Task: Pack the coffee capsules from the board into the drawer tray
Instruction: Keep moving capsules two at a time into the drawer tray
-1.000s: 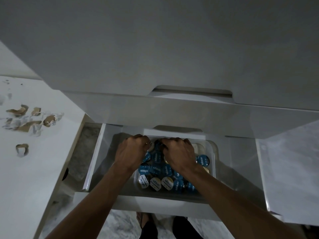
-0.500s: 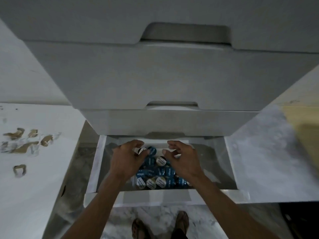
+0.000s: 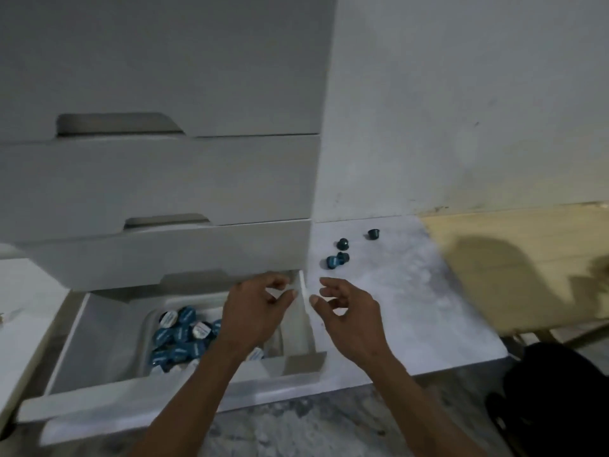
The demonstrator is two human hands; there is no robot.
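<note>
Both hands empty, raised above the right end of the open drawer. Left hand over the tray, fingers loosely curled, grasping nothing; right hand just beside it, over the drawer's right wall and the counter edge, fingers likewise slack and apart, nothing in them. Bare forearms run up from the bottom of the frame. Under the left hand: clear plastic tray with rounded corners, sitting in the bottom drawer, which is smooth, matte white board with a thick front panel. Tray holds a dense heap of coffee capsules, small round pods, most showing blue foil lids with pale print, a few with white or cream lids; lids face up or tilted, packed touching one another; print too blurred to read. Beyond the right hand, four loose capsules on the counter, a pale, mottled, marble-look slab: dark teal, cup-shaped bodies, one lying on its side showing a blue lid, touching or nearly touching its neighbour, one set apart near the wall. Above the open drawer, closed white drawer fronts with cut-out recessed handles. Yellowish wooden board at the far right, abutting the slab.
</note>
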